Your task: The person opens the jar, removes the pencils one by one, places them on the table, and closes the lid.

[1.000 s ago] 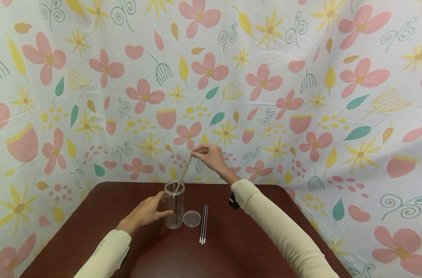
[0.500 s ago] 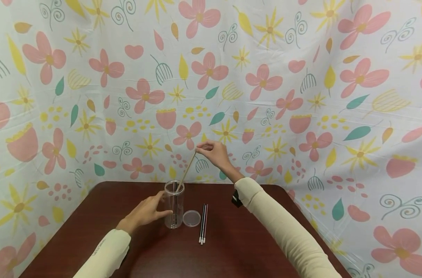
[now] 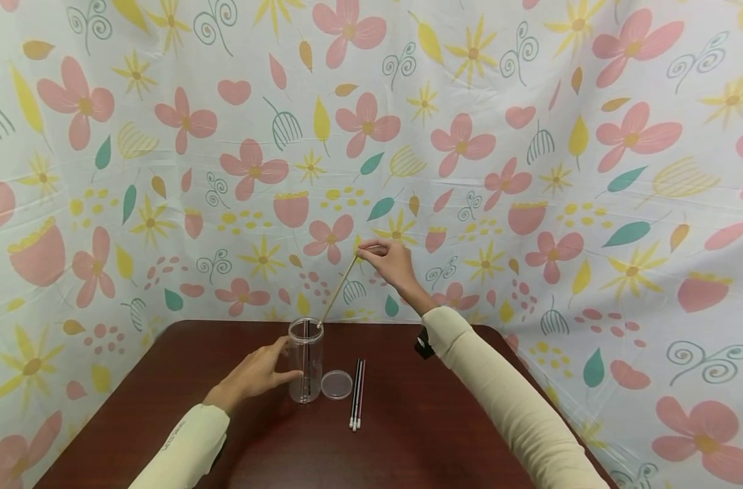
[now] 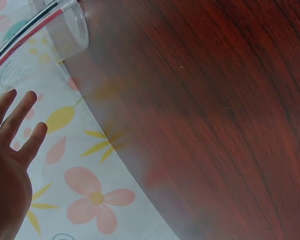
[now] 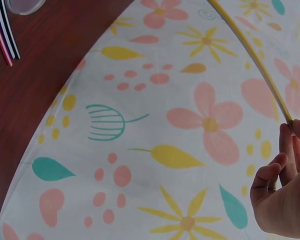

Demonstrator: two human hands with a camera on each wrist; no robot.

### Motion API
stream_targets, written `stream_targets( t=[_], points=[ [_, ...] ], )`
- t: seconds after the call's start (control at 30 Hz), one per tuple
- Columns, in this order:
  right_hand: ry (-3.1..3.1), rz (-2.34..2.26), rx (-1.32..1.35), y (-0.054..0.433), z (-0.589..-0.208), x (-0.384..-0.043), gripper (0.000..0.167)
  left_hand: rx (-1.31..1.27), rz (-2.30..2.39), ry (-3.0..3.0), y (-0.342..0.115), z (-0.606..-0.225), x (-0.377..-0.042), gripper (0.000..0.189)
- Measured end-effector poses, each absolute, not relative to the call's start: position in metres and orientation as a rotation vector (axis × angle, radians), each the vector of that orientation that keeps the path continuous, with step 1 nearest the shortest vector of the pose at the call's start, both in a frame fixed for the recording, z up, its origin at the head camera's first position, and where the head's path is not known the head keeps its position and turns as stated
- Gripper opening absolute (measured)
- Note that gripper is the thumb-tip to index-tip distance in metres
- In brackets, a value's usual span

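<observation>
My left hand [image 3: 255,370] holds a clear jar [image 3: 297,387] upright on the table, thumb in front and fingers behind it. In the left wrist view, several of its fingers [image 4: 21,117] stand spread away from the jar. Dark and red pencils [image 4: 27,37] stand inside the jar. Up and to the right, my right hand [image 3: 390,265] pinches the upper end of a yellow pencil [image 3: 341,288] between thumb and fingertips. The pencil slants down to the jar's mouth, its pale lower end at the rim; whether it is inside cannot be told.
A round clear lid [image 3: 337,384] lies on the table just right of the jar. Beside it are several dark and purplish pencils [image 3: 358,390], white erasers toward me. The dark red wooden table [image 3: 274,455] ends at a flower-printed cloth [image 3: 439,136].
My right hand has moved up and to the right, drawing the yellow pencil upward until its lower end reaches the jar's rim. My left hand and the jar have stayed in place.
</observation>
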State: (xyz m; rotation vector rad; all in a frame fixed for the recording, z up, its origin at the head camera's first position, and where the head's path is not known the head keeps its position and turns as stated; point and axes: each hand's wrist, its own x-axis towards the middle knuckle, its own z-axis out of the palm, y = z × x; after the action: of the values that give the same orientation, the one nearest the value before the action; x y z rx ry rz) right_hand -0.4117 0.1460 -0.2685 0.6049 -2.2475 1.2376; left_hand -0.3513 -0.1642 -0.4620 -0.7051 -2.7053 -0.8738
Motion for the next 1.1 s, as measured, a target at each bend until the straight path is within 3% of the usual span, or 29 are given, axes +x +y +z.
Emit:
stream_targets(
  t=[0.47, 1.1],
  points=[
    [-2.275, 1.255, 0.576, 0.163, -0.272, -0.413, 0.02, -0.686, -0.858, -2.709, -0.164, -0.461, -0.351, 0.065],
    [-2.425, 1.105, 0.557, 0.191, -0.346, -0.412, 0.016, -0.704, -0.87, -2.712, -0.164, -0.461, -0.35, 0.067]
  ],
)
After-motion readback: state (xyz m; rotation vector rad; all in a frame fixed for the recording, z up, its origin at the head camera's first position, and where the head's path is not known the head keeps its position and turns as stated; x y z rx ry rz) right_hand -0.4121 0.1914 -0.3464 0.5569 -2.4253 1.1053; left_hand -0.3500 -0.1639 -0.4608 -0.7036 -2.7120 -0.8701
